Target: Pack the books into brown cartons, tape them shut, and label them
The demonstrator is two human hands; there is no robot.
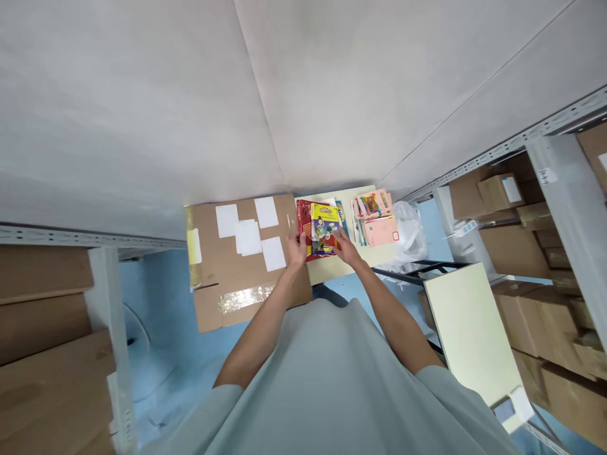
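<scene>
A yellow-and-purple illustrated book (325, 221) lies over a red book (304, 215) on a cream tabletop (327, 272). My left hand (297, 249) is closed at the left edge of these books, its fingertips over the red cover. At the lower right corner of the yellow-and-purple book, my right hand (347, 248) grips the edge between thumb and fingers. A blue-covered book (342, 218) shows partly from beneath. The undersides of the books and some of my fingers are hidden.
Left of the books lies a flattened cardboard sheet (246, 272) with several white papers (248, 238). Pink booklets (380, 230) and a clear plastic bag (411, 234) are at the right. Shelves with cardboard boxes (521, 309) stand on both sides, and a cream board (474, 335) is nearby.
</scene>
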